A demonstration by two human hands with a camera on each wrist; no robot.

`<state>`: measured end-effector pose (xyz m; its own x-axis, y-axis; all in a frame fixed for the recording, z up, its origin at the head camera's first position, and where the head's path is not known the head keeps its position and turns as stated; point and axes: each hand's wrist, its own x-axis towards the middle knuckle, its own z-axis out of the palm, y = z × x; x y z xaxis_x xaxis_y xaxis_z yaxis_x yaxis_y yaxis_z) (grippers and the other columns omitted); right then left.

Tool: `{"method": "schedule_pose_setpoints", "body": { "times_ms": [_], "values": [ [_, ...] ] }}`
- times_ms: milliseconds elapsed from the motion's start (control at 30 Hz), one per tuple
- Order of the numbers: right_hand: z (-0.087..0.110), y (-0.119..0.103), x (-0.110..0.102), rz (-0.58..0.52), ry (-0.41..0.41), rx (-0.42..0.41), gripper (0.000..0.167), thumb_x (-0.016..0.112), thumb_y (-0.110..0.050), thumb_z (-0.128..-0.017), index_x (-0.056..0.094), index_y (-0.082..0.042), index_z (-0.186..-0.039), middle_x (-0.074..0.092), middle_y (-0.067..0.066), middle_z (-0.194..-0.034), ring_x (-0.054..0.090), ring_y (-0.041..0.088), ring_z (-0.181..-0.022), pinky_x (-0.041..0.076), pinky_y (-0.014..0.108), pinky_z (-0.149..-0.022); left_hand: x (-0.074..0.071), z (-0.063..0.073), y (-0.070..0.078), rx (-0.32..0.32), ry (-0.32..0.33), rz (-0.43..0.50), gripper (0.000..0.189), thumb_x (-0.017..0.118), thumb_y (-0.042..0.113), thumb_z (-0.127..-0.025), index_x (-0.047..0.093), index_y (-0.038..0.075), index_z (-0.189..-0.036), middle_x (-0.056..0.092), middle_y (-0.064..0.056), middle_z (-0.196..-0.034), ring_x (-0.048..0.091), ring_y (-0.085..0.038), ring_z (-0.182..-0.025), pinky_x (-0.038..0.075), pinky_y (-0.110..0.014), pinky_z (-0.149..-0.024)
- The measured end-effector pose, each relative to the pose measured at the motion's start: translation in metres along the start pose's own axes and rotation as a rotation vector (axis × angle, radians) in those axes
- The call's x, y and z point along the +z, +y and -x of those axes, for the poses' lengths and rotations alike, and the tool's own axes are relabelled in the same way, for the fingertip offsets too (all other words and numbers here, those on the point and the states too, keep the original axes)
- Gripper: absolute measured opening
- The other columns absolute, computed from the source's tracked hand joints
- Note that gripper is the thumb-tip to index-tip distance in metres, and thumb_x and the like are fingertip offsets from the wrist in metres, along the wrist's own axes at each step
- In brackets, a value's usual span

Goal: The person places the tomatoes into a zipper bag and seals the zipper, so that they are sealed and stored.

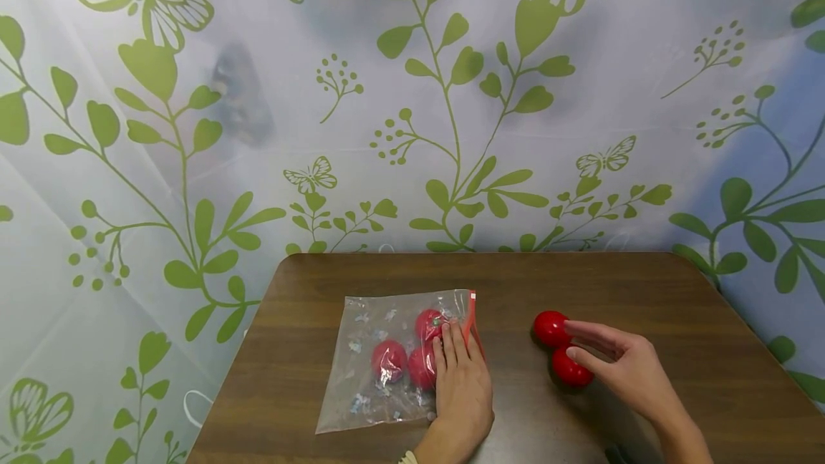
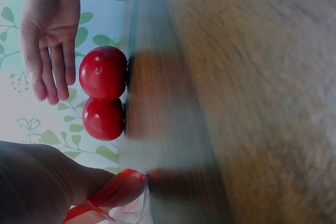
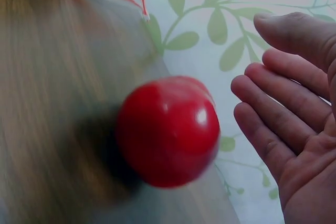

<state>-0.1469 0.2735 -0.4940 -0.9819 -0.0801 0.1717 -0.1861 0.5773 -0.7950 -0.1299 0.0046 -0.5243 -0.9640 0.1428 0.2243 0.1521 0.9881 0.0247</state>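
Observation:
A clear zip bag with a red-edged mouth lies on the table and holds three red round fruits that look like tomatoes. My left hand lies over its right side, fingers stretched across the film. In the left wrist view the left thumb reaches under the red strip, holding the mouth edge. Two more shiny red fruits, a far one and a near one, touch each other right of the bag. Beside them hovers my right hand, fingers extended and apart from the fruits.
The brown wooden table has its far edge against a hanging cloth printed with green leaves and butterflies. A stretch of table separates the bag from the two loose fruits.

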Motion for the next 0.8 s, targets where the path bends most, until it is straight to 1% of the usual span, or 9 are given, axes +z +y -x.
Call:
{"method": "schedule_pose_setpoints", "body": {
  "times_ms": [133, 333, 433, 500, 600, 667, 733, 800],
  "values": [
    [0.005, 0.005, -0.006, 0.016, 0.004, 0.012, 0.045, 0.085, -0.031, -0.098, 0.075, -0.015, -0.139, 0.078, 0.011, -0.135, 0.075, -0.001, -0.116, 0.056, 0.01, -0.092, -0.001, 0.0, 0.0, 0.0, 0.006, -0.004, 0.099, 0.097, 0.025, -0.074, 0.052, -0.001, -0.157, 0.049, -0.024, -0.167, 0.047, -0.041, -0.157, 0.041, -0.053, -0.128],
    [0.011, 0.009, -0.015, 0.013, -0.007, 0.037, 0.047, 0.085, -0.031, -0.098, 0.074, -0.015, -0.141, 0.077, 0.011, -0.137, 0.071, -0.007, -0.117, 0.056, 0.01, -0.09, 0.0, 0.0, 0.001, -0.001, 0.011, -0.006, 0.095, 0.095, 0.024, -0.076, 0.052, -0.001, -0.157, 0.049, -0.024, -0.167, 0.047, -0.041, -0.157, 0.04, -0.054, -0.128],
    [0.014, 0.013, -0.018, 0.018, -0.001, 0.026, 0.047, 0.086, -0.029, -0.097, 0.074, -0.016, -0.14, 0.078, 0.009, -0.136, 0.07, -0.01, -0.117, 0.056, 0.009, -0.09, 0.0, 0.0, 0.001, -0.001, 0.008, -0.001, 0.094, 0.095, 0.023, -0.076, 0.053, -0.001, -0.157, 0.048, -0.024, -0.167, 0.047, -0.041, -0.158, 0.04, -0.054, -0.128],
    [0.016, 0.015, -0.02, 0.026, 0.01, 0.015, 0.046, 0.087, -0.027, -0.096, 0.075, -0.016, -0.139, 0.079, 0.006, -0.135, 0.07, -0.011, -0.117, 0.055, 0.008, -0.09, 0.0, 0.0, 0.001, -0.002, 0.005, 0.005, 0.092, 0.094, 0.022, -0.078, 0.052, -0.001, -0.157, 0.048, -0.024, -0.167, 0.046, -0.041, -0.158, 0.04, -0.054, -0.128],
    [0.019, 0.019, -0.023, 0.047, 0.013, 0.01, 0.047, 0.088, -0.027, -0.095, 0.075, -0.016, -0.139, 0.079, 0.006, -0.134, 0.068, -0.014, -0.116, 0.053, 0.005, -0.089, 0.001, 0.0, 0.001, -0.003, 0.004, 0.011, 0.088, 0.092, 0.02, -0.081, 0.052, -0.001, -0.157, 0.048, -0.024, -0.167, 0.046, -0.04, -0.158, 0.04, -0.054, -0.128],
    [0.021, 0.02, -0.025, 0.06, 0.004, 0.019, 0.048, 0.088, -0.028, -0.095, 0.075, -0.016, -0.139, 0.079, 0.007, -0.135, 0.066, -0.017, -0.116, 0.052, 0.004, -0.089, 0.001, 0.0, 0.001, -0.003, 0.008, 0.012, 0.085, 0.09, 0.02, -0.084, 0.052, -0.001, -0.157, 0.048, -0.024, -0.167, 0.046, -0.04, -0.158, 0.04, -0.054, -0.128],
    [0.022, 0.022, -0.027, 0.067, -0.013, 0.03, 0.049, 0.087, -0.029, -0.095, 0.074, -0.015, -0.14, 0.078, 0.01, -0.137, 0.064, -0.018, -0.117, 0.052, 0.004, -0.089, 0.001, 0.0, 0.001, -0.003, 0.012, 0.012, 0.085, 0.09, 0.02, -0.084, 0.052, -0.001, -0.157, 0.048, -0.024, -0.167, 0.047, -0.04, -0.158, 0.041, -0.054, -0.128],
    [0.024, 0.024, -0.03, 0.069, -0.028, 0.037, 0.05, 0.088, -0.029, -0.095, 0.073, -0.016, -0.142, 0.077, 0.01, -0.138, 0.063, -0.019, -0.118, 0.053, 0.005, -0.089, 0.001, 0.001, 0.001, -0.003, 0.015, 0.013, 0.085, 0.09, 0.02, -0.083, 0.053, -0.001, -0.157, 0.049, -0.024, -0.167, 0.047, -0.04, -0.158, 0.041, -0.054, -0.128]
  ]
}}
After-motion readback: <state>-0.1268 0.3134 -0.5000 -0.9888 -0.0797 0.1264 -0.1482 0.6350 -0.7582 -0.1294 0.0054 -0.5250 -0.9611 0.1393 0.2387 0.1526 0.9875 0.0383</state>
